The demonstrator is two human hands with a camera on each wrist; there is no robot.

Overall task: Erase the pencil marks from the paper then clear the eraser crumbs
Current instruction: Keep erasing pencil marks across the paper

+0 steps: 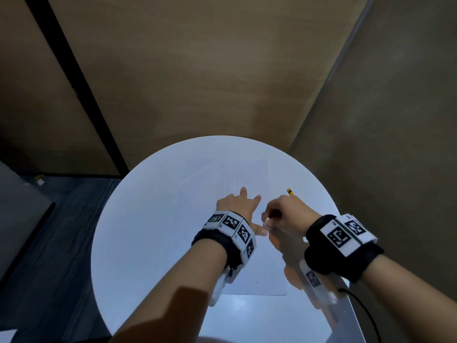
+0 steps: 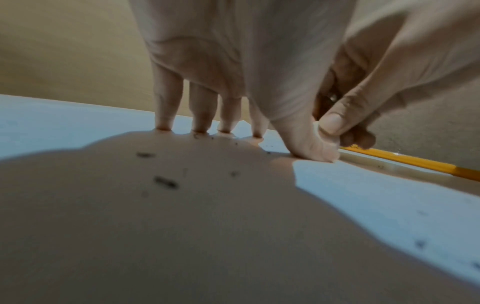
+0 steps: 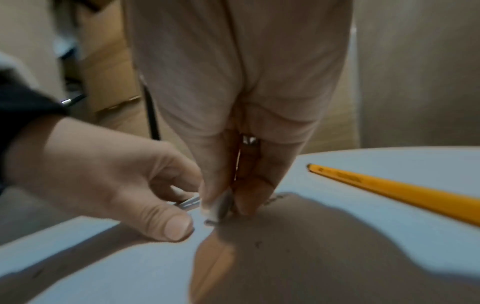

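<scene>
Because the paper (image 1: 249,263) is thin and limp, it will buckle under rubbing; hold it flat beside the stroke. It lies beneath both hands. The left hand (image 1: 238,206) presses on it with spread fingers. The right hand (image 1: 289,214) pinches the small eraser (image 3: 217,207), tip down. Crumbs (image 2: 165,182) lie under the left palm. A pencil (image 3: 405,190) rests just beyond the right hand, clear of the stroke.

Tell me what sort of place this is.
Probably a plain indoor work corner: a round white table against brown panel walls, with paper and a yellow pencil on it.
</scene>
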